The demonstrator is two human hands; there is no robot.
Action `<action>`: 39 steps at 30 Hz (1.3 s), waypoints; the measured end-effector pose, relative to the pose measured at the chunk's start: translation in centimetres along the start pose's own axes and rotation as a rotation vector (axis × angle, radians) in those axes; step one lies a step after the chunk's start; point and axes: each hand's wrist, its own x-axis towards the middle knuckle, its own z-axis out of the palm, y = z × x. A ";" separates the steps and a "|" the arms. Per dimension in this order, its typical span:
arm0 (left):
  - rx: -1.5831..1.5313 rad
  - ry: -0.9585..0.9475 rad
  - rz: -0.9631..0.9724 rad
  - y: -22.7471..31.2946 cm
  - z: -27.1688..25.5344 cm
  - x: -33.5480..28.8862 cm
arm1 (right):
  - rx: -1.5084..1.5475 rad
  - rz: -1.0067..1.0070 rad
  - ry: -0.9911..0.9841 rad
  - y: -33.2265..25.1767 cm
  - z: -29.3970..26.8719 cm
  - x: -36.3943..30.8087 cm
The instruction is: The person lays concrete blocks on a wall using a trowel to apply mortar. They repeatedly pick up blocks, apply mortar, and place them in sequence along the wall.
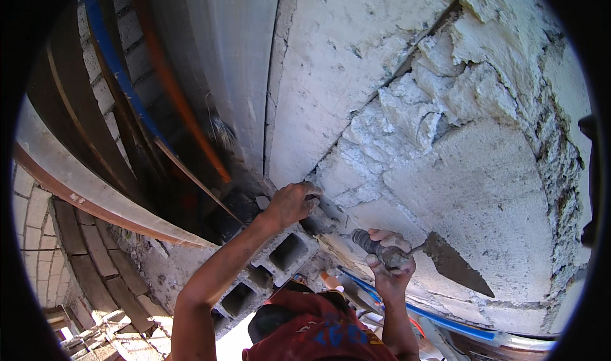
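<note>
My right hand (390, 259) is wrapped round the ridged grey handle of a pointing trowel (453, 264). Its flat, pointed blade is coated in mortar and points to the right, over the pale wall surface (484, 189). My left hand (291, 204) has its fingers curled in at the lower corner of the wall, by a grey lump (320, 222). Whether the fingers grip anything there cannot be seen. Rough whitish mortar (407, 125) is piled thickly across the wall ahead of both hands. Just below my left hand lie hollow concrete blocks (289, 251).
Long boards and a blue bar (113, 62) lean at the left, along with a rust-coloured bar (175, 87). A brick wall (32, 215) stands at the far left. A blue pipe (445, 317) runs along the lower right, behind my right forearm.
</note>
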 end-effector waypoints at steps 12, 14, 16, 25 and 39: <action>0.432 0.075 0.008 6.7 9.4 -5.0 | -1.256 0.081 -1.222 1.1 16.7 16.1; 0.424 0.063 0.006 6.2 10.5 -4.8 | -1.438 0.077 -1.431 5.5 21.2 16.1; 0.488 0.011 0.032 5.8 10.8 -4.8 | -1.573 0.048 -1.586 9.4 24.2 15.7; 0.464 0.099 -0.043 3.8 11.9 -6.4 | -1.743 0.037 -1.732 16.9 28.3 13.1; 0.421 0.087 -0.030 2.2 12.4 -7.3 | -1.603 0.254 -1.803 17.6 28.4 12.1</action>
